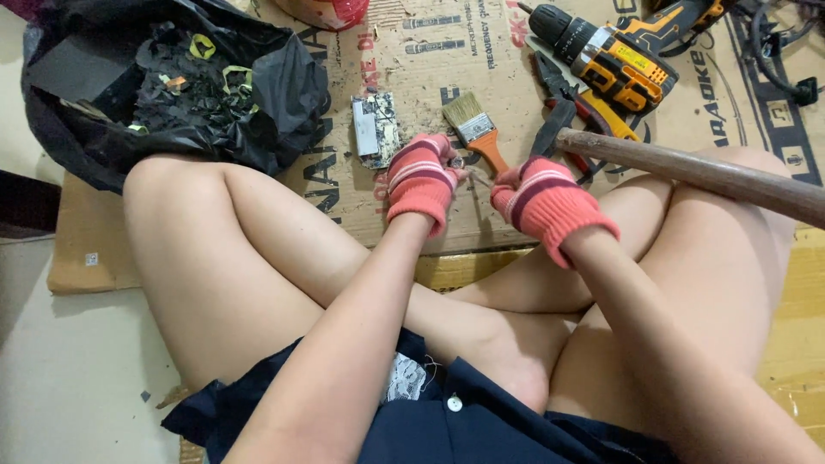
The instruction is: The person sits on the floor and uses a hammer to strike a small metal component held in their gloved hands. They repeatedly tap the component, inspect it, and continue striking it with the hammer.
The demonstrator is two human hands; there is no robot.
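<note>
Pink-gloved hands [481,185] close together, tiny pinched item indistinct, drill [614,56] cropped

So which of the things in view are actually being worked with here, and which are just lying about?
In use:
- left hand in a pink striped knit glove, pinching a small metal part
- right hand in a matching glove, with a thin metal tool

Lying about:
- orange-handled paintbrush
- small circuit board
- orange-and-black cordless drill
- black scrap-filled bag
- brown wooden handle

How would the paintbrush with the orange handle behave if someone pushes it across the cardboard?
The paintbrush lies flat, so it would probably slide, not roll. It looks small and likely light. Its bristles would likely bend while the handle stays stiff.
</note>
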